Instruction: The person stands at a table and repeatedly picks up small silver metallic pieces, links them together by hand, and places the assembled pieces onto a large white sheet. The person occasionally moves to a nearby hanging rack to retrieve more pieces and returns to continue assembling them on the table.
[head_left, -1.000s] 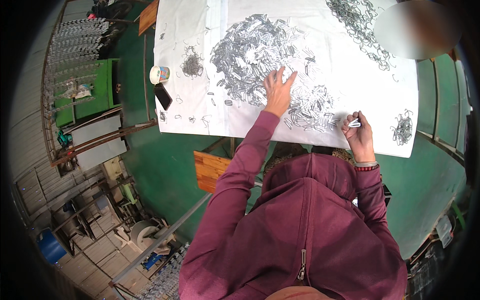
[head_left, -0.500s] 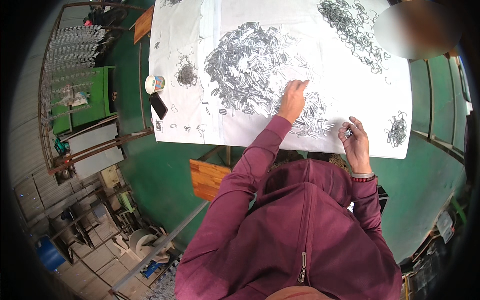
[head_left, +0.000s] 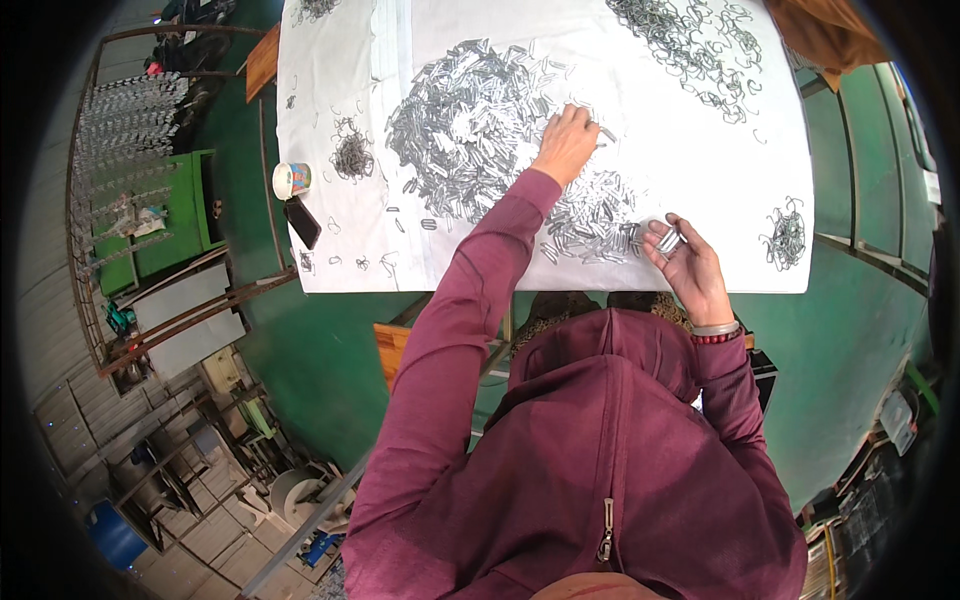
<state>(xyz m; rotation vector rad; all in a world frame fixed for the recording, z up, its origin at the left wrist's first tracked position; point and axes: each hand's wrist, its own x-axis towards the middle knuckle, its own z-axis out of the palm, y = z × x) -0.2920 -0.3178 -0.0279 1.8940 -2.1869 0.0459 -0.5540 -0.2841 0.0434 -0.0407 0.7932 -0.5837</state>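
Note:
My left hand (head_left: 567, 143) reaches over the right side of a large pile of flat, elongated metal links (head_left: 465, 130), fingers bent down and closed. A grey metal link (head_left: 605, 134) shows at its fingertips and appears pinched there. My right hand (head_left: 692, 268) is turned palm up above the table's near edge, its fingers curled around a few shiny metal links (head_left: 669, 241). Between the hands, a smaller heap of the same links (head_left: 597, 225) spreads over the white-covered table (head_left: 690, 165).
Dark curved wire hooks (head_left: 695, 50) lie at the far right, with smaller wire clusters (head_left: 786, 240) (head_left: 352, 155) at both sides. A paper cup (head_left: 291, 180) and a black phone (head_left: 302, 223) sit at the left edge. A person's brown sleeve (head_left: 830, 35) shows at the far right corner.
My left hand has moved farther away and slightly left, and a link now shows at its fingertips. My right hand has shifted left and a little away, still holding links.

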